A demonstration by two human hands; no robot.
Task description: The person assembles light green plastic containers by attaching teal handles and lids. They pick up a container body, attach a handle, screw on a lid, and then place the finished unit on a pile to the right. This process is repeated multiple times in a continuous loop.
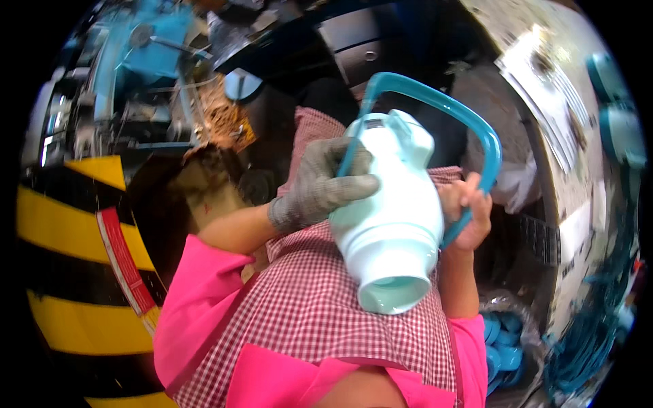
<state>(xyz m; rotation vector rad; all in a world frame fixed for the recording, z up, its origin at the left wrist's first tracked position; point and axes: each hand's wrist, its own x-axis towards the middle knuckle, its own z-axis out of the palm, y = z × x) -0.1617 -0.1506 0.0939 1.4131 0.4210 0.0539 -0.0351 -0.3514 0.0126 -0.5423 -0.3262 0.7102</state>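
In front of my apron I hold a pale mint plastic jug body [389, 197], tilted with its round open neck facing down toward me. My left hand [326, 178], in a grey knit glove, is closed on the jug's left side, close to one end of the teal curved handle [445, 102]. The handle arches over the far end of the jug and comes down its right side. My bare right hand [468, 211] has its fingers closed around the handle's right end, beside the jug wall. The palm sides of both hands are hidden.
On the right stands a worktable [507, 30] with white papers [544, 95] and mint and teal parts along its far side. A clear bag of teal parts [502, 347] sits low right. Machinery [146, 61] fills the upper left, above a yellow-and-black striped panel [75, 251].
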